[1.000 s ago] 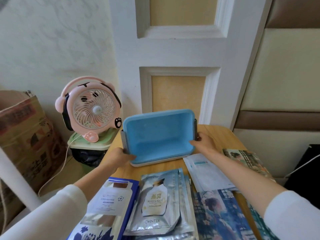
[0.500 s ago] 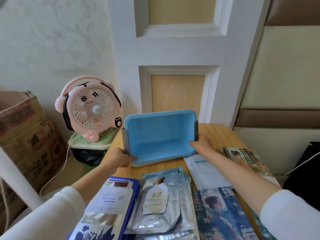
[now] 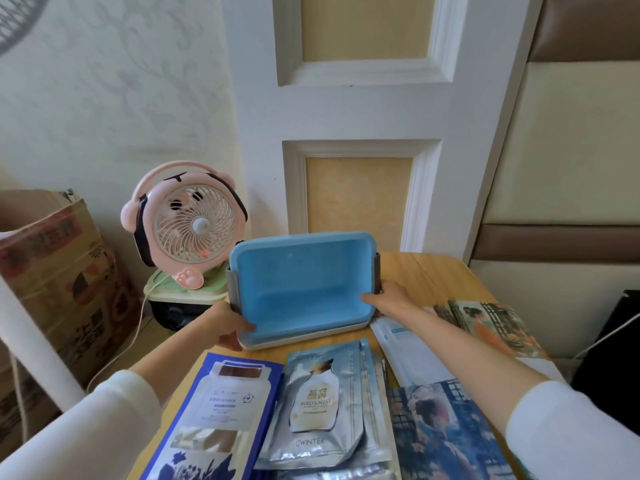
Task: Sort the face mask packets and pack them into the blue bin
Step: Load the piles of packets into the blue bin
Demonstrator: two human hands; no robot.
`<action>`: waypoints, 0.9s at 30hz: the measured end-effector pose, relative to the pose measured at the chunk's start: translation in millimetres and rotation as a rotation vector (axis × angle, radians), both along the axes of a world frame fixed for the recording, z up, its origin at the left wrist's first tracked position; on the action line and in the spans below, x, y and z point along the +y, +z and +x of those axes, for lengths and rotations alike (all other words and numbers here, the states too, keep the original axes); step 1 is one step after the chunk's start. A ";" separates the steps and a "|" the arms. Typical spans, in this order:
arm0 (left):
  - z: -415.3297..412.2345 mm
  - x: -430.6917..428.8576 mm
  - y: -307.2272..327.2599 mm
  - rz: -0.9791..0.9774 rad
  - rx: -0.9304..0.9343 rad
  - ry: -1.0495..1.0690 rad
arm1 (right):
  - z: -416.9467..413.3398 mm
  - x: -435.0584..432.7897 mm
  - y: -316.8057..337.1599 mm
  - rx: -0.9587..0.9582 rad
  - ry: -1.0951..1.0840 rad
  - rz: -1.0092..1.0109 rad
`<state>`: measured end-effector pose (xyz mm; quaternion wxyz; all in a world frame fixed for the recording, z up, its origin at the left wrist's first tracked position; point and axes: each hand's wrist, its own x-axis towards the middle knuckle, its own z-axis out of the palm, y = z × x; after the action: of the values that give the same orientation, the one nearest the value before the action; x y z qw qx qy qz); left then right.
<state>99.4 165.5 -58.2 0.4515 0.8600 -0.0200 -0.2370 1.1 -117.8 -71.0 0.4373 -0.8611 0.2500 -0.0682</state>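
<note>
The blue bin (image 3: 304, 271) stands tipped on its long side at the back of the wooden table, its empty inside facing me. My left hand (image 3: 227, 323) grips its left end and my right hand (image 3: 391, 297) grips its right end. In front of it lie face mask packets in piles: a dark blue packet (image 3: 221, 414) at the left, a silver stack (image 3: 329, 403) in the middle, a white packet (image 3: 408, 355) and illustrated packets (image 3: 446, 431) under my right forearm, and more illustrated ones (image 3: 491, 323) at the right.
The wooden table (image 3: 436, 275) ends near the white panelled door behind it. Left of the table a pink fan (image 3: 190, 223) sits on a green-lidded container, with a cardboard box (image 3: 52, 271) further left. A padded wall panel stands at the right.
Both hands keep hold of the bin; it has tipped a little more upright and shifted slightly, with the right thumb now inside the lower rim.
</note>
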 end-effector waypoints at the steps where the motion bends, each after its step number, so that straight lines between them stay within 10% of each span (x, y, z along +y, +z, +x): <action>1: 0.7 1.4 1.1 -0.006 0.013 0.004 | 0.1 3.3 -1.5 0.011 -0.004 -0.037; 13: -3.9 8.9 -6.7 0.228 -0.104 -0.069 | -12.1 8.9 9.7 0.082 0.042 -0.139; 27: 21.1 -5.4 -3.8 -0.199 -0.129 0.180 | 6.7 9.4 25.9 0.002 -0.022 -0.021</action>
<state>120.5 160.1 -62.0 0.5516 0.8228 0.0050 -0.1367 7.8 -108.4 -45.1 0.4271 -0.8630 0.2593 -0.0750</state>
